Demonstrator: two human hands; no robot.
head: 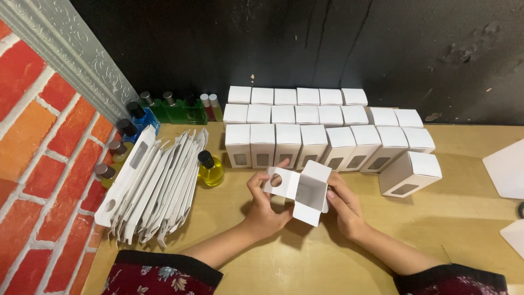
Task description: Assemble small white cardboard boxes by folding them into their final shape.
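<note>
Dark flowered sleeves point(164, 273) sit closest, and your two forearms run out from them to meet over the wooden table point(305, 262). Your left hand point(265, 205) is curled around the near left side of a small white box point(300, 194), thumb up by a flap that has a round hole cut in it. Your right hand point(344, 206) closes on the box's right wall, fingertips pressed to the card. Both hands have hold of it, fingers bent in but not clenched, and the box hangs between them just above the table with its top flaps standing open.

That box looks like thin folded card: light, springy, quick to crease if you squeeze the panels, I'd say. Best grip is along the folded edges and corners, where it's stiffest, not on the flat faces or the flap with the hole.

Just beyond your left fingertips stands a small yellow bottle point(210, 169) with a black cap. Further left of your left hand, a stack of flat unfolded boxes point(153, 186) leans in a fan against the red brick wall point(38, 142). Past your fingertips, rows of finished white boxes point(305, 131) stand closed against the black wall, each front one with a little window. One tilted box point(409, 173) sits apart, out beyond your right hand. More capped bottles point(174, 109) line the far left corner.
</note>
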